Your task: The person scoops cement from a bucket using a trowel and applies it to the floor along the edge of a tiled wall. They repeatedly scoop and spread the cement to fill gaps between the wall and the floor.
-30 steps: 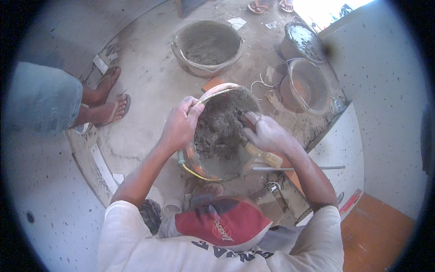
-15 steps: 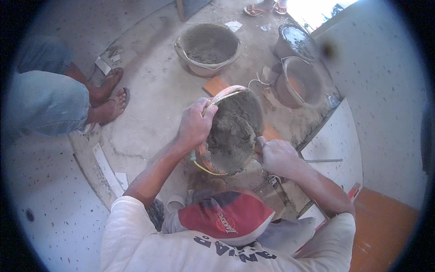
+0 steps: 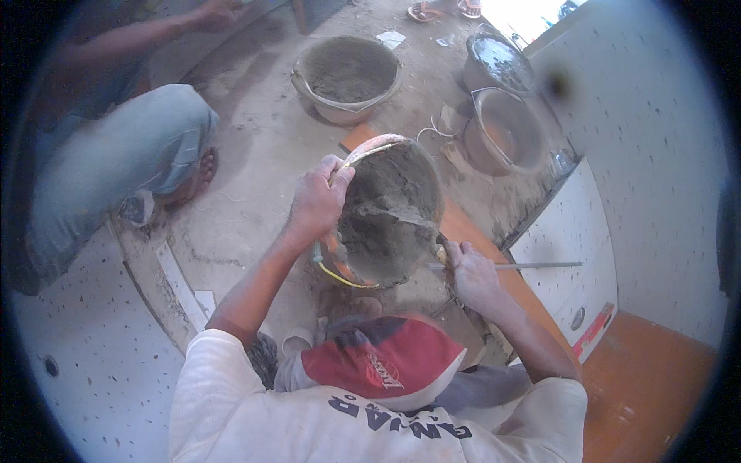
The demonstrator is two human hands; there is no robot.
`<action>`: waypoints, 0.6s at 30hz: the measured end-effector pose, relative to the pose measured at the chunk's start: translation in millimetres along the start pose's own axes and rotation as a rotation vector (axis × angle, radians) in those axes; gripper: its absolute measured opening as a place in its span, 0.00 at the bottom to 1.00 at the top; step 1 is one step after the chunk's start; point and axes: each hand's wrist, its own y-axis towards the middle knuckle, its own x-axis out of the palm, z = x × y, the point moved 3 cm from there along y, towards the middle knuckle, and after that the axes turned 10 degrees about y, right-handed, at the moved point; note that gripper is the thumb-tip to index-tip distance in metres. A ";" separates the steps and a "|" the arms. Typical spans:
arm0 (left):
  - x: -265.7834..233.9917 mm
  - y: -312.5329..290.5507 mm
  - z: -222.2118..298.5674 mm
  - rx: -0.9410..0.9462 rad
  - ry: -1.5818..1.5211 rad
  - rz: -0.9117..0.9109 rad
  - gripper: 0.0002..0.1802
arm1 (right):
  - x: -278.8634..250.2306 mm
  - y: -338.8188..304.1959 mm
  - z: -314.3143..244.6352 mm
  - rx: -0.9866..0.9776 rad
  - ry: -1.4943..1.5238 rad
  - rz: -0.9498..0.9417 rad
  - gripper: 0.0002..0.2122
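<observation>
My left hand [image 3: 318,199] is closed round the rim of a bucket [image 3: 384,141] and its yellow-wrapped edge, at the bucket's left side. Wet grey mortar [image 3: 382,243] fills much of the bucket, which is tipped so its mouth faces me. In my right hand [image 3: 472,276] is the handle of a trowel [image 3: 409,216]. Its mortar-smeared blade reaches over the bucket's right rim into the mortar. A greenish handle [image 3: 317,251] shows at the bucket's left side, below my left hand; what it belongs to is hidden.
Beyond stand a tub of mortar [image 3: 341,112], another bucket [image 3: 494,150] and a water-filled one [image 3: 482,73]. A co-worker's bent knee [image 3: 174,116] is at left. An orange board [image 3: 463,228] and a grey rod [image 3: 540,265] lie at right, beside white panels [image 3: 575,231].
The trowel blade has come into sight across the mortar, and my right hand has shifted slightly right and down. At left, the standing co-worker has crouched, an arm now showing.
</observation>
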 end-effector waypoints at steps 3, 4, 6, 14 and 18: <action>0.7 -1.1 -2.1 0.073 0.080 0.048 0.14 | -7.2 10.3 -8.9 0.057 0.036 -0.068 0.12; 0.8 -3.9 -2.4 0.044 0.063 0.027 0.14 | -13.0 5.7 -17.3 0.086 0.064 -0.107 0.12; -1.5 -3.2 3.7 0.001 0.020 -0.008 0.14 | -19.3 -2.8 -26.9 0.018 0.078 -0.010 0.11; -1.0 0.8 5.9 0.035 0.079 0.032 0.14 | 30.6 -2.3 7.8 -0.047 0.065 0.033 0.13; -2.6 -3.0 3.8 0.027 0.114 0.020 0.14 | 47.3 -13.6 14.8 -0.025 0.072 0.025 0.15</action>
